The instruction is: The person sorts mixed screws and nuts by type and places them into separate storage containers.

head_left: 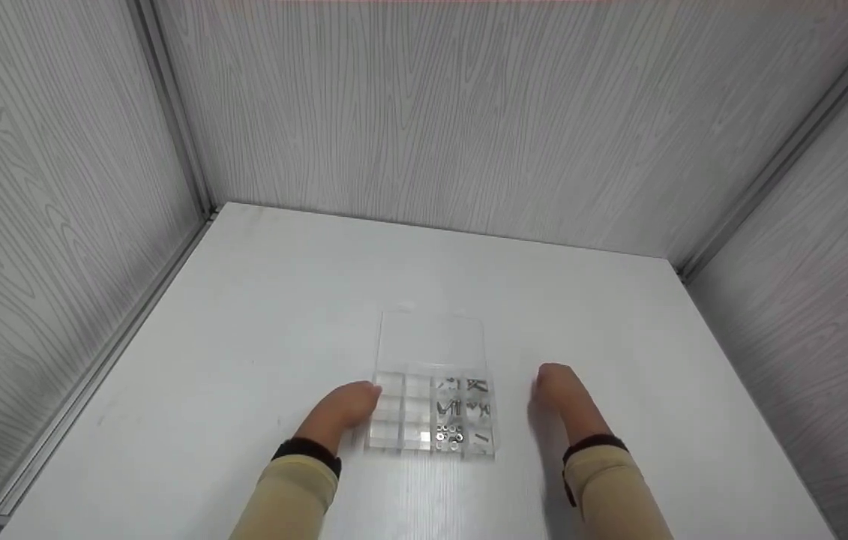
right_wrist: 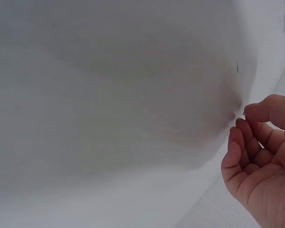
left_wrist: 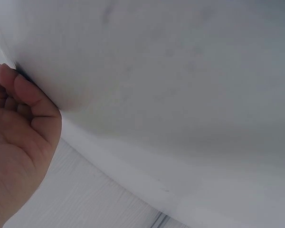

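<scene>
A clear plastic compartment box (head_left: pixel 404 420) lies on the white table with its transparent lid (head_left: pixel 431 337) folded back flat behind it. Small metal screws (head_left: pixel 448 408) and nuts (head_left: pixel 449 435) fill several of its right-hand compartments. My left hand (head_left: pixel 352 403) is at the box's left edge, fingertips right at the rim. In the left wrist view its fingers (left_wrist: pixel 24 90) curl loosely, nothing showing in them. To the right of the box, my right hand (head_left: pixel 562 394) is low over the table. Its thumb and forefinger pinch a tiny grey piece (right_wrist: pixel 244 113), too small to identify.
The white tabletop (head_left: pixel 304 285) spreads around the box. Grey wood-grain panels stand at the back (head_left: pixel 431 112), on the left (head_left: pixel 41 165) and on the right (head_left: pixel 821 247), with metal rails (head_left: pixel 169 97) along their corners.
</scene>
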The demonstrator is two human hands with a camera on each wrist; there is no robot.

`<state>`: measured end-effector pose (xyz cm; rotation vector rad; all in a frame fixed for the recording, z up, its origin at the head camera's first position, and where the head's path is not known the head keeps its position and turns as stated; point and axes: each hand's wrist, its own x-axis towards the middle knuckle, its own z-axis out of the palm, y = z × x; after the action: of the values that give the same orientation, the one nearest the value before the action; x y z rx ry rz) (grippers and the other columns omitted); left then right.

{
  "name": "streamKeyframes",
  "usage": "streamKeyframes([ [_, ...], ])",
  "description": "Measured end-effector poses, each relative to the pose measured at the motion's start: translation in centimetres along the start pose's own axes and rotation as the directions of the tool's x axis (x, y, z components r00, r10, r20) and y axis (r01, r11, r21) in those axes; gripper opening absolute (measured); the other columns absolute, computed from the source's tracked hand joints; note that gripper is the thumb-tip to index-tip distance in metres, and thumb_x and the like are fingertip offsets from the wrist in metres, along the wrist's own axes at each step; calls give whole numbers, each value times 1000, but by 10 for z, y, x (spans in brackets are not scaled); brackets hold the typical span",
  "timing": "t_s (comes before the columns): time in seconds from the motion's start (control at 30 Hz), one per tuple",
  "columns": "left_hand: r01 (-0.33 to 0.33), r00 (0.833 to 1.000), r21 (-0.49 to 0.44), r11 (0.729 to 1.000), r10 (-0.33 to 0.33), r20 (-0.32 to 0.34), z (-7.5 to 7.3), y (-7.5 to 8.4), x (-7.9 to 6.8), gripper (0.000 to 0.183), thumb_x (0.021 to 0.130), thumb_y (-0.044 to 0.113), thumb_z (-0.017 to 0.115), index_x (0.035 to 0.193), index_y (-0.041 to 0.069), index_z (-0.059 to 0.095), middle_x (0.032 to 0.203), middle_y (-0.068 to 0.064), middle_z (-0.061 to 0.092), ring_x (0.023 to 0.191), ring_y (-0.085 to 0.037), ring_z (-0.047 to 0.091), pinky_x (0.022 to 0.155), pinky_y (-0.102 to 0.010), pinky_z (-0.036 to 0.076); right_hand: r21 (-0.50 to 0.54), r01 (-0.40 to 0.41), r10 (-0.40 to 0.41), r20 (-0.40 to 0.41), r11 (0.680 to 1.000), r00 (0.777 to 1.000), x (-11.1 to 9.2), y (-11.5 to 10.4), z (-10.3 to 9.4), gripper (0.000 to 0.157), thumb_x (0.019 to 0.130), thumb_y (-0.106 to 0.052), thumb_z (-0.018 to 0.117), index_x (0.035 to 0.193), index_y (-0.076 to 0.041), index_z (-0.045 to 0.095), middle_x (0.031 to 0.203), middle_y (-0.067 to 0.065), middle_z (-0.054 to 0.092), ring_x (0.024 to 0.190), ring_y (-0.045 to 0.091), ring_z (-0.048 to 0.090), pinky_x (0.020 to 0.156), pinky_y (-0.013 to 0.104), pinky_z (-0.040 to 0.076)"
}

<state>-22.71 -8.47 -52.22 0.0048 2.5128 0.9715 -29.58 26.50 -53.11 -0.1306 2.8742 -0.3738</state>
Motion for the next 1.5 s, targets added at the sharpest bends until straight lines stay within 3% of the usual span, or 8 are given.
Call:
streamKeyframes([
  [0.17,-13,1000,16,1000,13,-12,-1,0,-1,50,100,29,26,134,-5,39,138,-23,38,130,-39,30,107,-47,22,47,52,-51,-35,998,998,-6,-19,-7,6,75,-1,63,76,-3,57,72,6,54,67,21,50,60,35,45],
  [0.27,-32,999,37,999,33,-16,0,-2,0,49,100,27,26,133,-6,40,137,-23,39,129,-39,31,107,-47,22,60,135,-132,-62,989,989,-13,-38,-11,10,72,2,64,72,-6,57,68,3,53,63,19,49,56,33,43],
  [0.4,-32,999,45,998,32,0,1,-4,3,49,100,27,26,134,-6,39,138,-23,38,130,-38,29,107,-47,22,67,268,-264,-63,961,962,-24,-67,-14,14,70,4,64,68,-8,57,65,0,52,61,17,48,54,31,42],
  [0.73,-16,1000,38,999,17,-19,1,-4,7,48,100,26,26,133,-5,41,136,-22,41,128,-39,33,106,-47,24,72,429,-433,35,900,901,-47,-114,-6,19,73,5,61,71,-13,55,65,-4,49,62,12,46,54,26,41],
  [1.03,-9,1000,37,999,10,-29,3,-3,10,48,99,27,27,132,-4,43,135,-22,43,128,-39,34,105,-48,25,48,499,-502,84,865,861,-56,-123,4,18,75,1,65,69,-13,55,63,-7,46,60,8,42,53,22,38],
  [1.23,-24,999,61,998,26,-31,4,-1,13,48,99,27,28,131,-6,44,134,-23,44,127,-39,35,105,-47,26,43,510,-512,76,859,856,-55,-120,3,14,76,-6,70,71,-10,57,62,-7,44,59,8,41,52,22,36],
  [1.4,-24,1000,75,997,23,7,2,-1,9,48,100,26,26,132,-6,42,135,-23,42,127,-39,34,106,-47,25,23,520,-521,45,854,852,-53,-114,-6,12,78,-7,67,72,-10,57,64,-7,46,60,8,41,53,23,37],
  [1.5,-30,999,115,993,26,30,-3,-1,7,46,100,25,27,116,-8,54,112,-21,57,105,-33,54,94,-42,40,2,505,-505,11,863,863,-47,-110,-14,13,80,-6,63,71,-12,55,65,-6,48,60,10,43,54,25,39],
])
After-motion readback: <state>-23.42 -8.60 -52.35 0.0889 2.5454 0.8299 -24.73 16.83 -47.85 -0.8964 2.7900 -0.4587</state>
